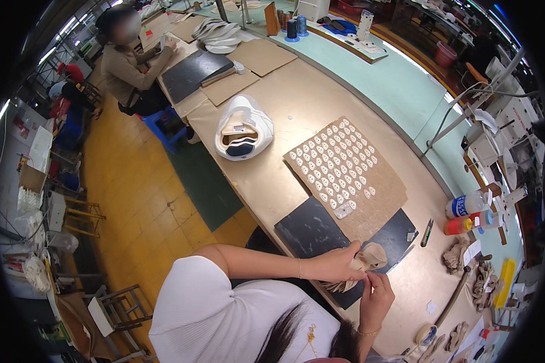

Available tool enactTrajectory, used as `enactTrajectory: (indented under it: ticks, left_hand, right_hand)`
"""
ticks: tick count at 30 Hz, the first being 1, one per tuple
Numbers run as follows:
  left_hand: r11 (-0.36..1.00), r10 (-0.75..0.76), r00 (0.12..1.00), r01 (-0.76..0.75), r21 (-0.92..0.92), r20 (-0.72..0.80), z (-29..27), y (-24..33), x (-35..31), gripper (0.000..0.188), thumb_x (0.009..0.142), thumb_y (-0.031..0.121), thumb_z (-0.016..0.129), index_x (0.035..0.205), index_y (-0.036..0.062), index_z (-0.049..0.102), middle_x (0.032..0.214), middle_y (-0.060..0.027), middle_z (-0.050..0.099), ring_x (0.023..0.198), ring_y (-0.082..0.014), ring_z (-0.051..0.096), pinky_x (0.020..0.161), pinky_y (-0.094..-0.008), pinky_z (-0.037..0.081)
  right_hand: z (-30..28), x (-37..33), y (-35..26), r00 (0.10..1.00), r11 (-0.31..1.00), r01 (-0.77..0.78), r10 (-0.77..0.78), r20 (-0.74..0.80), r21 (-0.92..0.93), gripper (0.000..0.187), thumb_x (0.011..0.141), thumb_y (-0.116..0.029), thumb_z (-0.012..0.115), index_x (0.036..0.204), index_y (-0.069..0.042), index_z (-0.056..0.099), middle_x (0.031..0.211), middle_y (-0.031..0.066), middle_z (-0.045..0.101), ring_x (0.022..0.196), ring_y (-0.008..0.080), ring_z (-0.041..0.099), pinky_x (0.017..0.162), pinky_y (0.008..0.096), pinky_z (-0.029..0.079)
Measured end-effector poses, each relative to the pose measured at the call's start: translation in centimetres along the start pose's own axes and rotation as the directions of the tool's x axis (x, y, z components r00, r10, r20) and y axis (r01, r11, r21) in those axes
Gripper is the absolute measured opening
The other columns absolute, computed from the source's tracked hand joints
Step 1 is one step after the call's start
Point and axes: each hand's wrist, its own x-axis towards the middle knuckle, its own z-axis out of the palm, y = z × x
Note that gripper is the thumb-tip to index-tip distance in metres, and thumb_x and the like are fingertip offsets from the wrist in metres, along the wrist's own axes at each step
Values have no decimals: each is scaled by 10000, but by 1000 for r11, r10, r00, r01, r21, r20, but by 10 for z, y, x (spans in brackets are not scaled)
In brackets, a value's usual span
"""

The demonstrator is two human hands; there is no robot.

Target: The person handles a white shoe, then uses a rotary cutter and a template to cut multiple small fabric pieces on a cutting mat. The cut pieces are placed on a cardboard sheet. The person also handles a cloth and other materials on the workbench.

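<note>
My left hand (pixel 338 264) is closed round a small bunch of beige fabric pieces (pixel 372 256), held above a black mat (pixel 312 227) at the table's near edge. Thumb and fingers of my right hand (pixel 376 297) pinch together at the lower edge of that bunch. What the right fingertips grip is too small to make out. More beige layers show just under my left palm. Beyond my hands lies a brown board (pixel 381 202) with rows of small white rounded pieces (pixel 339 163) on it.
A white shoe (pixel 245 130) with a navy inside stands farther up the table. To the right are a cutter knife (pixel 427 233), bottles (pixel 466 204), beige fabric bundles (pixel 457 255) and a tape roll (pixel 426 334). A hammer (pixel 224 74) and a seated person (pixel 127 66) are at the far left.
</note>
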Motion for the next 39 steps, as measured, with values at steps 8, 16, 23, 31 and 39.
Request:
enactTrajectory:
  ticks: [8, 16, 23, 31, 39]
  left_hand:
    - [992, 58, 996, -50, -115, 73, 1, 0, 3, 554, 884, 298, 743, 1155, -39, 396, 1045, -248, 621, 996, -310, 657, 832, -384, 518]
    - [974, 70, 956, -3, -228, 285, -9, -2, 19, 563, 847, 226, 769, 1212, -46, 439, 1131, -175, 605, 1057, -205, 601, 879, -324, 495]
    - [886, 138, 750, 199, -419, 647, 3, -4, 14, 540, 871, 215, 773, 1217, -46, 452, 1086, -108, 581, 1035, -140, 567, 838, -300, 493]
    - [802, 146, 634, 373, -466, 759, 10, -14, 5, 493, 873, 137, 749, 1261, 7, 474, 1105, -59, 593, 1003, -124, 576, 815, -302, 522]
    - [306, -15, 835, 527, -793, 550, -5, -34, 0, 479, 917, 158, 672, 1341, 3, 513, 1174, -138, 662, 1004, -241, 689, 883, -394, 582]
  right_hand:
    - [8, -4, 18, 984, 945, -78, 124, -126, 317, 82, 806, 20, 693, 848, 1, 625, 860, 89, 622, 817, 235, 606, 768, 347, 490]
    - [-2, -34, 41, 929, 96, -267, 290, 230, 959, 271, 859, -214, 731, 925, -36, 538, 888, 48, 581, 806, 140, 526, 771, 265, 419]
    - [-33, -32, 47, 942, 511, -223, 333, 49, 830, 217, 890, -154, 718, 845, -33, 543, 770, 12, 544, 680, 77, 456, 635, 225, 361]
    - [-25, -12, 89, 826, 588, -110, 502, -255, 802, 83, 951, -36, 587, 882, -54, 546, 755, -17, 477, 671, 80, 413, 639, 243, 361]
    - [-27, 12, 88, 906, 910, -250, 340, -252, 331, 61, 917, -20, 659, 921, 28, 621, 1003, 88, 645, 869, 158, 645, 774, 272, 532]
